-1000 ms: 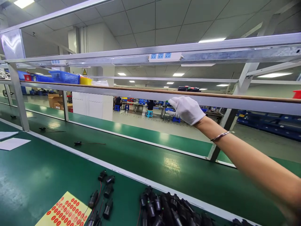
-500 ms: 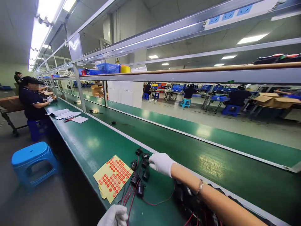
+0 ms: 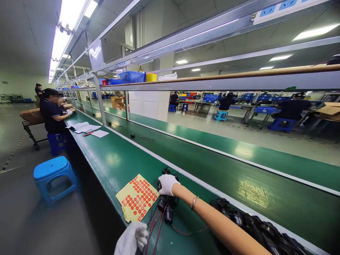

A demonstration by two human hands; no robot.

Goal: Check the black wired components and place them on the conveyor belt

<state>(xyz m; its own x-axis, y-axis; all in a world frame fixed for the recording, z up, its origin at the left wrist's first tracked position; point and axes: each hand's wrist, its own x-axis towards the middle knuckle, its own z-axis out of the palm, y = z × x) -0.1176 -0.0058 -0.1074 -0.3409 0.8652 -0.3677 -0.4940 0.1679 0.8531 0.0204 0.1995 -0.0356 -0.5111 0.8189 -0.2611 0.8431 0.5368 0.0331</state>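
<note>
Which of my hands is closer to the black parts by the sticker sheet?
Right. Your right hand is right at the black parts; your left hand is nearer you, beside their wires.

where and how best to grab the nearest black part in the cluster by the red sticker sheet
Probably best around the cylindrical body of the nearest black part, from above and its near right side. That face is exposed beside the green bench, with one wire looping away, while the right hand covers parts behind it and red wires crowd its left.
</note>
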